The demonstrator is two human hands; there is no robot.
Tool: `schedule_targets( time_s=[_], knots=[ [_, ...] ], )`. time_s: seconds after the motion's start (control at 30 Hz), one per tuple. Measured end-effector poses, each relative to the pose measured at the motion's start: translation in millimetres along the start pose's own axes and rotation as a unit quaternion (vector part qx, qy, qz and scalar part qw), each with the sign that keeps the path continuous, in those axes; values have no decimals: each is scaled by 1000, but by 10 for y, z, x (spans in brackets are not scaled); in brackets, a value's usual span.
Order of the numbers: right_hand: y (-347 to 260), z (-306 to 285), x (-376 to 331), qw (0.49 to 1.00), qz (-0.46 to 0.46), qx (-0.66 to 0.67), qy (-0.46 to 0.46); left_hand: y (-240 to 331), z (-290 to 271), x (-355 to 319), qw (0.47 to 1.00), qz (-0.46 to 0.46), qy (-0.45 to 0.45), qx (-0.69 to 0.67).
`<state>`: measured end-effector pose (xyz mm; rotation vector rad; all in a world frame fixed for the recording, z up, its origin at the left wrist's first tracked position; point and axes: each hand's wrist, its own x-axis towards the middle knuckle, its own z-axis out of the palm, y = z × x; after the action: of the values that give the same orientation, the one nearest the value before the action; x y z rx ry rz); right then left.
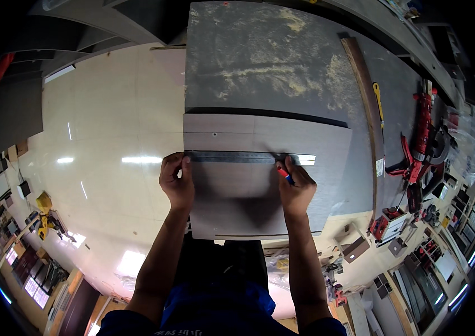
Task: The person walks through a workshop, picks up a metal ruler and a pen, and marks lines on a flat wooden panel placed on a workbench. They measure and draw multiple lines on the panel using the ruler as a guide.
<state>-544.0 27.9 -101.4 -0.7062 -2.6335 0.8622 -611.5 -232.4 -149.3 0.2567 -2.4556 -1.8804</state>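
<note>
A long metal ruler lies crosswise on a grey board, its left end at the board's left edge. There my left hand pinches the ruler's end, fingertips curled over it. Toward the ruler's other end, my right hand is closed around a red and blue pencil. Its fingertips touch down by the ruler's lower edge, and the pencil's point is too small to make out. A small round mark shows on the board above the ruler.
Beyond the board spreads a dark grey panel dusted with sawdust. A wooden strip lies along the right, beside a yellow utility knife. Farther right are a red caulking gun and a red-handled clamp.
</note>
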Motion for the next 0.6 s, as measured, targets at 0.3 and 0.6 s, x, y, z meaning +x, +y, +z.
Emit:
schedule_targets(
  time_s=[0.3,0.6],
  knots=[
    [19,1,-28,1000,2,-11,-1,8,-2,-1,1000,10,2,8],
    [34,8,-22,1000,-12,-21,0,70,15,12,1000,-12,7,24]
  ],
)
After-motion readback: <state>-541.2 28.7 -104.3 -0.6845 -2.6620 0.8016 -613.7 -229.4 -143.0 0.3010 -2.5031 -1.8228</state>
